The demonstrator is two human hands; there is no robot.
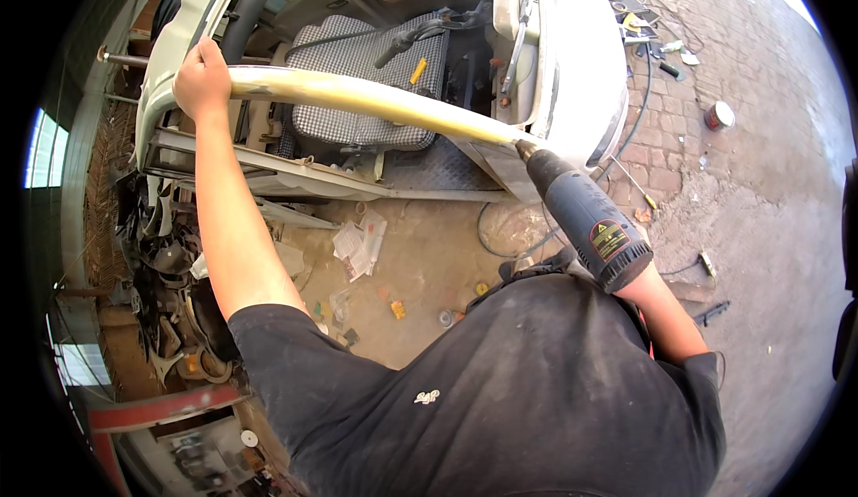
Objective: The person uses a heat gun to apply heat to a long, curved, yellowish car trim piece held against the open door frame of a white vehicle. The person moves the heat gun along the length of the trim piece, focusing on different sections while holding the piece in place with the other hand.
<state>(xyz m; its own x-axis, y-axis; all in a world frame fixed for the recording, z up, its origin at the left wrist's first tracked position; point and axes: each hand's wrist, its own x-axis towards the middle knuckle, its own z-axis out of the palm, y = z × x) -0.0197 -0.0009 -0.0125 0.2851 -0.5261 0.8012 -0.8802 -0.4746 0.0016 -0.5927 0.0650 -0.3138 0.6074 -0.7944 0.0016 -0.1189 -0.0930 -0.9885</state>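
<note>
A curved pillar of a vehicle body [375,98], coated yellowish along its length, arches over the open door space. Its left end is in the grip of my left hand [202,81], whose fingers are folded over the edge. My right hand [637,284] is around the handle of a dark heat gun [583,209], and the gun's body hides most of the fingers. The metal nozzle [527,148] points at the pillar's lower right end, close to the white front panel [583,54]; whether it touches cannot be told.
Behind the pillar are a checkered seat [362,108] and a yellow-handled tool [418,70]. A cable [640,118] and a screwdriver [633,183] lie on the ground. A can [719,115] stands on the paving. Car parts [177,255] are piled left; newspaper [360,247] lies below.
</note>
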